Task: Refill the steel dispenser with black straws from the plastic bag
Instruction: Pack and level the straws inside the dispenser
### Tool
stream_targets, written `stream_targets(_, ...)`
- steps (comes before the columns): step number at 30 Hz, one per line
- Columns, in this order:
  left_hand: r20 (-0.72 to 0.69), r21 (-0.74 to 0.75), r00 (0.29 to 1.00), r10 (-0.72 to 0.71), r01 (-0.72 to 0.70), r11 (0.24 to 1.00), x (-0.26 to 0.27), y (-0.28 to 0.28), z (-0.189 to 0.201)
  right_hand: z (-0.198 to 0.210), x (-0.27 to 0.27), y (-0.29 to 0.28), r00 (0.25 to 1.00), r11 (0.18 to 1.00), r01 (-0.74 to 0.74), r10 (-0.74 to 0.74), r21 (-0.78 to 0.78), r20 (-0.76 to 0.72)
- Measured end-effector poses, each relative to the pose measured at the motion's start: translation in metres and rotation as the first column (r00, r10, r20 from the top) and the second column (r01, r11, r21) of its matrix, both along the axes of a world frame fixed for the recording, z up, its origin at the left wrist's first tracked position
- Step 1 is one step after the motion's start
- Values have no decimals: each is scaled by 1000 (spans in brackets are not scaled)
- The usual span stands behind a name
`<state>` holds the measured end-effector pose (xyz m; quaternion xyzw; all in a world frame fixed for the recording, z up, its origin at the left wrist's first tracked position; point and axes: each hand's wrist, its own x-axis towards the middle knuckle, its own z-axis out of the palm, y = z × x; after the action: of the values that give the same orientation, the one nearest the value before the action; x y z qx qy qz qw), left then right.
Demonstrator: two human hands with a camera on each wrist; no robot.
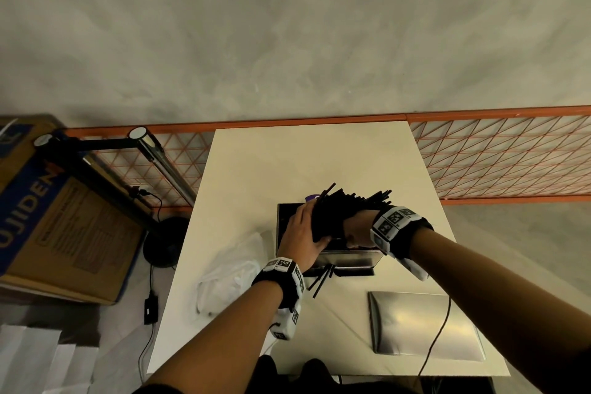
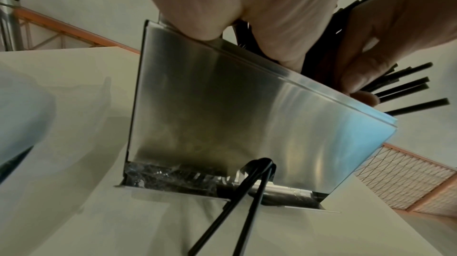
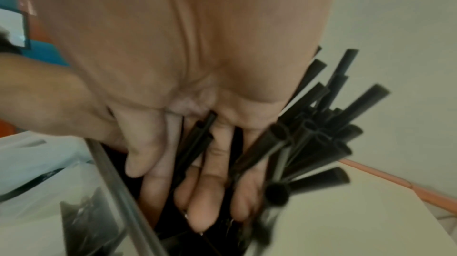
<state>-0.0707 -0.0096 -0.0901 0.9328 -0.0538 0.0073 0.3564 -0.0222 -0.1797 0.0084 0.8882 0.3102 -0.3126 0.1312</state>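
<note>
The steel dispenser stands with its top open in the middle of the white table. Over that opening both hands hold a splayed bundle of black straws. My left hand lies against the bundle's left side with its thumb hooked underneath. My right hand grips the right side. In the right wrist view my fingers reach down among the straws inside the dispenser's rim. Two loose straws stick out of the bottom tray below the dispenser's front. The crumpled plastic bag lies to the left.
The steel lid lies flat at the front right of the table, with a black cable across it. A cardboard box and a lamp stand are to the left. An orange mesh rail runs behind.
</note>
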Motion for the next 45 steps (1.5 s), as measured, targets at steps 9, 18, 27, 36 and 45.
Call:
stream_targets(9,-4,21,1000,-7,7,1000,1,1,-2,15,5,-4,997,995,74,-72,71,-33)
stream_targets(18,-7,25,1000,-17,17,1000,-1,0,2,20,6,-20,986,969,154,-163,192,31)
stream_targets(27,-15,16,1000,-26,27,1000,-3,-2,4,37,-2,-34,944,875,322,-326,362,-51)
stream_targets(36,-72,106,997,35,-27,994,1,-10,0,12,-24,-22,909,735,397,-398,550,-124)
stream_targets(45,-51,143,998,-24,31,989,-1,-8,1,2,-44,-52,740,538,208,-632,817,228)
